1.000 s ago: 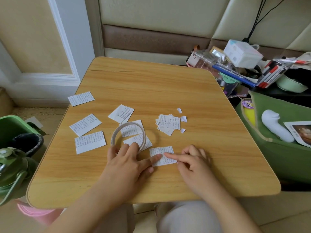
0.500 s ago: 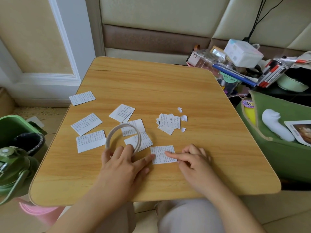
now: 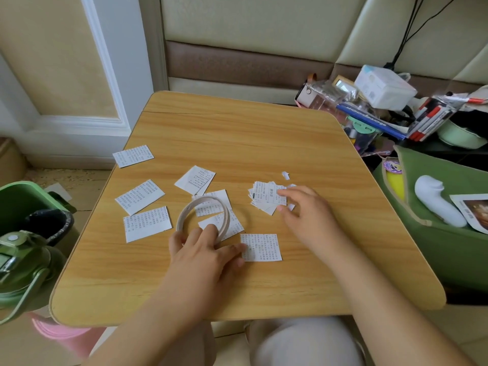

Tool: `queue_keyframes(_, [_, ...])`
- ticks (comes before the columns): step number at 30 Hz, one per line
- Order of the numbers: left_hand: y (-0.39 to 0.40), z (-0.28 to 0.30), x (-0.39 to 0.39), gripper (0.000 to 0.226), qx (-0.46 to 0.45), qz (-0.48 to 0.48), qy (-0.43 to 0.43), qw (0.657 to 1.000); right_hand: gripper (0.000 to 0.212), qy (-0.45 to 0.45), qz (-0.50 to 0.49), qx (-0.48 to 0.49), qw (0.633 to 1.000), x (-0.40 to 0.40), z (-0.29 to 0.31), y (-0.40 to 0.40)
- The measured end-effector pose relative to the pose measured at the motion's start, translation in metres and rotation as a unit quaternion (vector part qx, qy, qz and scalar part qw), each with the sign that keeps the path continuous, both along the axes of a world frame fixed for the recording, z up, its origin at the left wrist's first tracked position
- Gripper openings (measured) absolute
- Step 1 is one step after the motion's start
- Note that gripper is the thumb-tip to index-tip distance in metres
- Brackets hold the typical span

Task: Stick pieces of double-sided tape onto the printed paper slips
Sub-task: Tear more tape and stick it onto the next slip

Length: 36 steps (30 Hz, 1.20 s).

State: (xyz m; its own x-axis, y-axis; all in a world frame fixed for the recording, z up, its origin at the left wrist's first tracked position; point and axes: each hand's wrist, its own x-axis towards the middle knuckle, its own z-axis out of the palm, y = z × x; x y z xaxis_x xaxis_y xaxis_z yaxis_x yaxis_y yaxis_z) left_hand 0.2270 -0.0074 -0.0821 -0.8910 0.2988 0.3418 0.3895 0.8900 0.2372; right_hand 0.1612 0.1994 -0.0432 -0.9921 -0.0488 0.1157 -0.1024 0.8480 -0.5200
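Several printed paper slips lie on the wooden table (image 3: 237, 133). One slip (image 3: 261, 247) lies alone near the front, and the thumb of my left hand (image 3: 203, 254) touches its left edge. That hand's fingers curl over the near rim of a pale ring-shaped tape roll (image 3: 184, 217), which stands tilted on two slips (image 3: 214, 206). My right hand (image 3: 306, 215) reaches over the table to a small stack of slips (image 3: 264, 198), index fingertip and thumb at the stack's right edge. The hand is slightly blurred.
More slips lie at the left (image 3: 133, 155) (image 3: 140, 196) (image 3: 146, 223) and one in the middle (image 3: 195, 179). A small white scrap (image 3: 285, 175) sits beyond the stack. A green bin (image 3: 23, 199) and bottle (image 3: 21, 273) stand left; stationery clutter (image 3: 380, 107) and a green bag (image 3: 435, 233) crowd the right.
My right hand has left the front slip and moved up and away to the stack. My left hand stays on the tape roll and the slip's edge.
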Motion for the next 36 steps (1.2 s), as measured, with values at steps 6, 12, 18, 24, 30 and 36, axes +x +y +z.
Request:
queue_keyframes(6, [0.008,0.001,-0.008,0.025,0.012,0.012,-0.008,1.000,0.048,-0.083,0.027,0.136,0.987,-0.048,-0.002,-0.002])
queue_keyframes(12, [0.011,-0.002,-0.012,0.012,0.044,0.019,-0.018,0.999,0.033,-0.027,0.010,0.132,0.991,-0.050,-0.004,0.000])
queue_keyframes(18, [0.011,-0.001,-0.011,0.023,0.049,0.033,-0.029,0.998,0.002,-0.004,0.003,0.052,0.999,-0.042,-0.001,0.000])
queue_keyframes(24, [0.010,-0.003,-0.009,0.021,0.044,0.029,-0.026,0.998,0.011,-0.005,0.044,0.101,0.994,-0.040,0.002,0.005])
queue_keyframes(30, [0.012,-0.002,-0.006,0.020,0.045,0.035,-0.018,0.998,0.009,0.025,0.060,0.111,0.992,-0.036,-0.002,0.003])
queue_keyframes(36, [0.012,-0.002,-0.007,0.020,0.044,0.037,-0.018,0.998,0.018,0.037,0.037,0.163,0.985,-0.036,-0.004,0.002])
